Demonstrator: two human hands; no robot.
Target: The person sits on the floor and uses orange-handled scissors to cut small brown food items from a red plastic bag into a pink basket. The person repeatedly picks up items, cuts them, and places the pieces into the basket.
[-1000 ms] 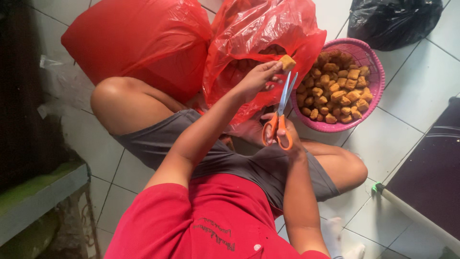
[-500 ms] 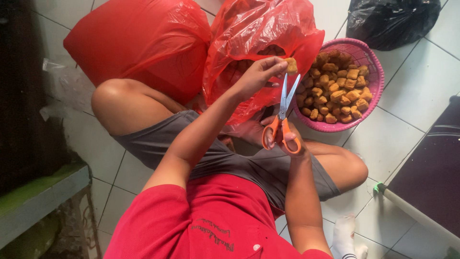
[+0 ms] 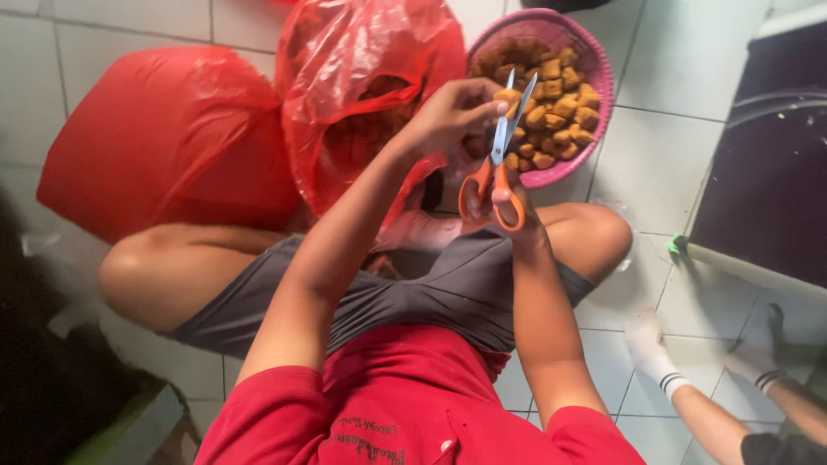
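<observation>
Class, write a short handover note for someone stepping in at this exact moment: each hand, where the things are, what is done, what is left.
Left hand: pinching one small golden-brown fried cube up at the blades.
Right hand: fingers in the loops of the orange-handled steel scissors, blades open around the cube.
Round pink woven plastic basket: on the tiled floor ahead, heaped with cut brown pieces.
Open red plastic bag: beside the basket, between the knees; a second, full red bag to its left.
Done: a basketful cut.
Left: this cube uncut; the bags' contents are not clear.

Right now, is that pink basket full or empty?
Nearly full. The pink basket is heaped with golden-brown fried chunks almost to its rim, on the tiled floor.
</observation>
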